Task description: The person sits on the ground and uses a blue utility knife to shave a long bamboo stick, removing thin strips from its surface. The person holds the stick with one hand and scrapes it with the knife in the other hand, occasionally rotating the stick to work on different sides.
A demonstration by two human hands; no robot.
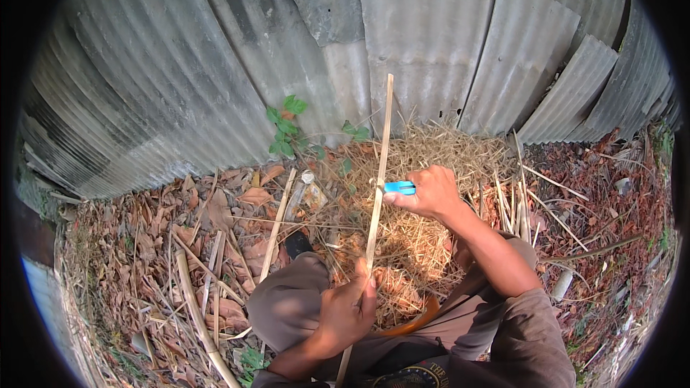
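Observation:
A long, pale bamboo strip point(383, 140) runs upright from my lap toward the metal wall. My left hand point(347, 312) is closed around its lower part, in front of my left knee, and the strip's tail shows below the hand. Higher up, my right hand point(433, 192) grips a small tool with a bright blue handle point(399, 187). The tool's left end meets the strip's right edge; its working part is too small to make out. Below the hands, a heap of thin shavings point(410, 244) lies between my legs.
Overlapping grey corrugated sheets point(424, 36) form a wall ahead. Dry leaves point(151, 244) cover the left ground, with a thick bamboo pole point(198, 316) across them. A clear plastic bottle point(296, 197) lies near a green plant point(286, 129). More strips point(514, 205) lie at the right.

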